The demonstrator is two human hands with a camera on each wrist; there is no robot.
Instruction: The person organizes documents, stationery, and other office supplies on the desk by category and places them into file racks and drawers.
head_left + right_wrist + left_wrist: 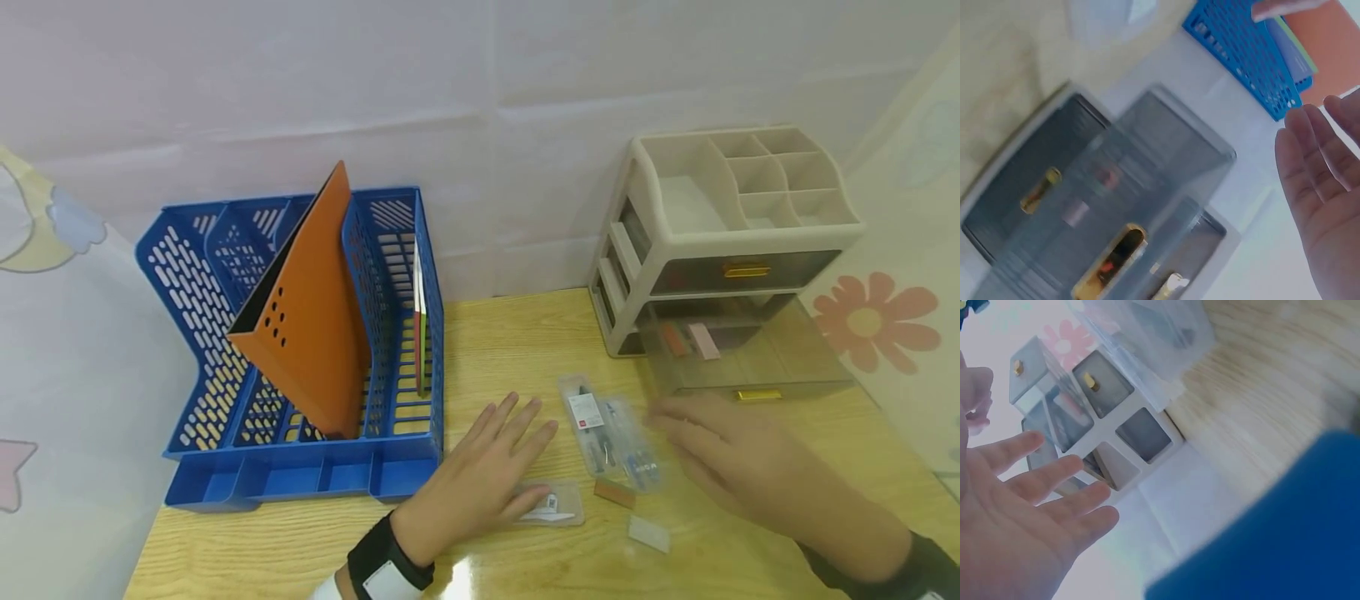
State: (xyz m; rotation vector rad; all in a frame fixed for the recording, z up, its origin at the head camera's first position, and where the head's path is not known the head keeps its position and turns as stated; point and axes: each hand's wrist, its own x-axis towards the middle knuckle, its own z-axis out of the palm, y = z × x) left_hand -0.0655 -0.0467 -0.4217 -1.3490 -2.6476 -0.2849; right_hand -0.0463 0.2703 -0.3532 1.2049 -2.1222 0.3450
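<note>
My left hand [480,475] spreads its fingers low over the table, partly covering a clear flat case [566,504]. My right hand [738,467], blurred in the head view, is just in front of the pulled-out drawer [795,350]; its fingers look extended in the right wrist view, holding nothing. Inside that see-through drawer lie a small orange block [673,339] and a pink one [703,341]. Between the hands are a clear case with a white label [587,411], a clear case with blue marks [633,450], a small brown block [614,492] and a whitish block [648,534].
A cream drawer unit [757,237] with a compartmented top stands at the back right. On the left, a blue slotted file rack [300,450] holds an orange folder [315,333] and thin booklets [420,325]. White cloth [525,150] hangs behind the table.
</note>
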